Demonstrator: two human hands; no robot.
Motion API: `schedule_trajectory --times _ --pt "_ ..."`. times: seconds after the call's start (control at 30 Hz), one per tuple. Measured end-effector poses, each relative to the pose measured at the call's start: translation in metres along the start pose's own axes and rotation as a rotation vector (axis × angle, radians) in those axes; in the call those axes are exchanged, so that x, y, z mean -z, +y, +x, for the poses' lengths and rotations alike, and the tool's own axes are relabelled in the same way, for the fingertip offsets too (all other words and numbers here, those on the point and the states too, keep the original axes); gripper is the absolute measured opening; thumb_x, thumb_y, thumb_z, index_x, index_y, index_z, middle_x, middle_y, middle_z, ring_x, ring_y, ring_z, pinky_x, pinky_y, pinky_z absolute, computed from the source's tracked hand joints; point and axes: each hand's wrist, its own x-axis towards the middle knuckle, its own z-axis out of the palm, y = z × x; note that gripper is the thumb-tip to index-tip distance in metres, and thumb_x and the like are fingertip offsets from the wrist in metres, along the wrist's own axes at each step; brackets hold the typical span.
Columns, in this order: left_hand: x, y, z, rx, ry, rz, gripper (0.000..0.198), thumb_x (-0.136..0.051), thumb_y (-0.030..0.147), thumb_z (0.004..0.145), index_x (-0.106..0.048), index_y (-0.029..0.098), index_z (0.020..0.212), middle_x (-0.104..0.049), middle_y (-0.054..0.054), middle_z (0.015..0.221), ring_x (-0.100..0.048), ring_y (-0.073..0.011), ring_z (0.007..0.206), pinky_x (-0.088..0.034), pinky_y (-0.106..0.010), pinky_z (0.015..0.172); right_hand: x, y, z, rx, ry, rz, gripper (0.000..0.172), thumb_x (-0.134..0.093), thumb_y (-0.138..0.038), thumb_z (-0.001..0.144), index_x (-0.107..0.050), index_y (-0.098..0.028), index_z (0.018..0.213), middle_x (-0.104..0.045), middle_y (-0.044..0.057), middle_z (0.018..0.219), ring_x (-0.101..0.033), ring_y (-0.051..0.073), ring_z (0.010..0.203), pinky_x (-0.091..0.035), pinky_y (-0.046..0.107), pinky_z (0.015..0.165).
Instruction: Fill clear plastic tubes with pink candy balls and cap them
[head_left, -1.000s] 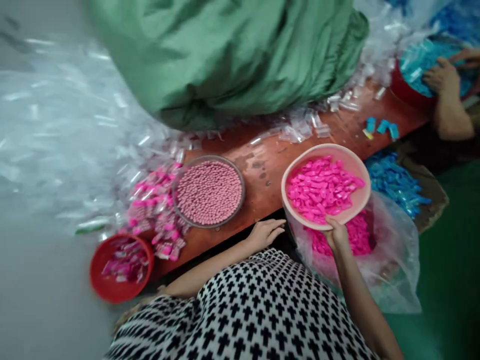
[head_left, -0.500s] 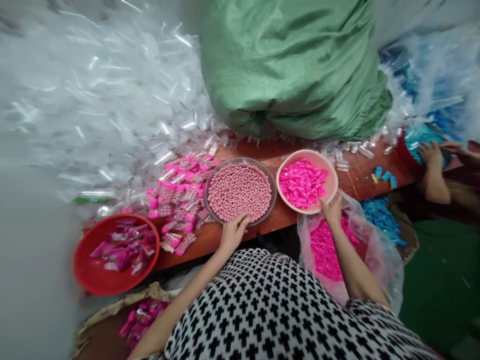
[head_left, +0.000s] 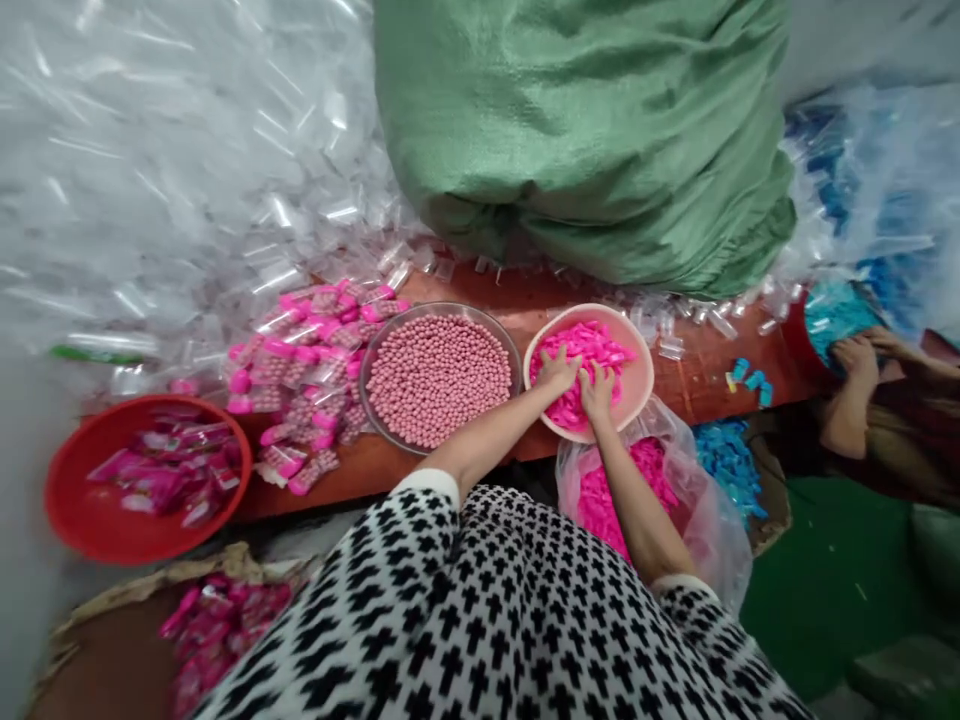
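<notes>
Both of my hands rest in a pale pink bowl heaped with bright pink plastic pieces. My left hand lies flat on the pieces, fingers spread. My right hand lies beside it, fingers stretched onto the same heap. Left of that bowl stands a clear round bowl filled with small pale pink balls. Under the table edge, a clear plastic bag holds more pink pieces.
A big green sack fills the back of the brown table. Heaps of clear sleeves, packed pink packets and a red tub lie left. Another person's hands work at blue pieces on the right.
My left hand left the rim of the ball bowl and moved right into the pink bowl. My right hand went from that bowl's rim onto the pieces. The view shifted a little.
</notes>
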Motion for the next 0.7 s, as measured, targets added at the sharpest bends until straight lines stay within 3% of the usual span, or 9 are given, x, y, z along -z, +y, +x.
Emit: schedule_trajectory --times 0.17,0.27,0.37,0.53,0.6,0.7 --pt "-0.024 0.008 0.002 -0.087 0.156 -0.14 0.039 -0.04 0.046 0.096 -0.064 0.022 0.116 -0.057 -0.012 0.128 -0.058 -0.0256 0.114 -0.046 -0.04 0.101 0.001 -0.002 -0.005 0.065 0.121 0.108 0.06 -0.031 -0.05 0.092 -0.055 -0.012 0.131 -0.042 0.02 0.145 -0.035 0.027 0.139 -0.029 0.048 0.113" --pt "-0.032 0.019 -0.007 -0.132 0.217 -0.249 0.031 -0.045 0.042 0.095 -0.065 0.023 0.11 -0.06 -0.01 0.117 -0.057 -0.0236 0.113 -0.046 -0.038 0.1 0.016 -0.006 -0.001 0.086 0.151 0.15 0.064 -0.031 -0.053 0.091 -0.058 -0.009 0.129 -0.045 0.02 0.143 -0.036 0.028 0.139 -0.029 0.047 0.114" --pt "-0.027 0.031 -0.023 -0.159 0.242 -0.354 0.027 -0.049 0.039 0.094 -0.066 0.022 0.106 -0.06 -0.011 0.112 -0.057 -0.0241 0.109 -0.047 -0.039 0.098 0.038 -0.018 -0.003 0.1 0.152 0.164 0.065 -0.033 -0.055 0.091 -0.058 -0.009 0.129 -0.048 0.02 0.142 -0.039 0.029 0.138 -0.031 0.047 0.114" --pt "0.017 0.027 -0.067 -0.385 0.368 -0.479 0.024 -0.05 0.04 0.094 -0.064 0.024 0.105 -0.059 -0.009 0.109 -0.056 -0.0229 0.11 -0.046 -0.037 0.1 0.055 -0.071 -0.036 0.255 0.246 0.169 0.062 -0.032 -0.055 0.093 -0.055 -0.015 0.135 -0.043 0.016 0.148 -0.037 0.027 0.141 -0.031 0.046 0.115" --pt "0.045 0.009 -0.082 -0.392 0.466 -0.508 0.024 -0.051 0.04 0.094 -0.063 0.023 0.105 -0.058 -0.009 0.109 -0.056 -0.0215 0.11 -0.045 -0.036 0.101 0.043 -0.101 -0.053 0.339 0.197 0.16 0.061 -0.031 -0.054 0.094 -0.054 -0.016 0.135 -0.042 0.015 0.148 -0.036 0.026 0.141 -0.032 0.046 0.115" --pt "0.086 -0.032 -0.091 -0.317 0.604 -0.536 0.024 -0.049 0.037 0.094 -0.062 0.02 0.105 -0.058 -0.01 0.107 -0.057 -0.0201 0.107 -0.045 -0.035 0.101 0.005 -0.14 -0.074 0.43 0.063 0.168 0.06 -0.029 -0.053 0.095 -0.054 -0.017 0.136 -0.042 0.015 0.148 -0.036 0.025 0.141 -0.033 0.046 0.114"
